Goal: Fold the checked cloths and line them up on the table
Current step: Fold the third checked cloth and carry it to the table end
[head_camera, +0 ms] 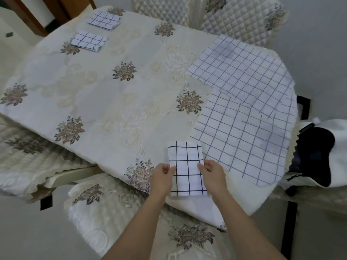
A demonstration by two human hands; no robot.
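A white checked cloth (186, 166), folded into a narrow strip, lies at the near edge of the table (105, 102). My left hand (163, 175) pinches its left edge and my right hand (212, 175) pinches its right edge, about halfway along the strip. Two small folded checked cloths lie at the far left, one (103, 20) behind the other (88, 40). On the right, two unfolded checked cloths lie flat and overlapping: a far one (242, 72) and a near one (244, 139).
The table wears a cream embroidered cover with brown flower motifs. Quilted chairs stand around it: two at the far side (238, 17), one on the left (24, 147), one under my arms (116, 212). A dark and white bag (315, 154) sits at the right.
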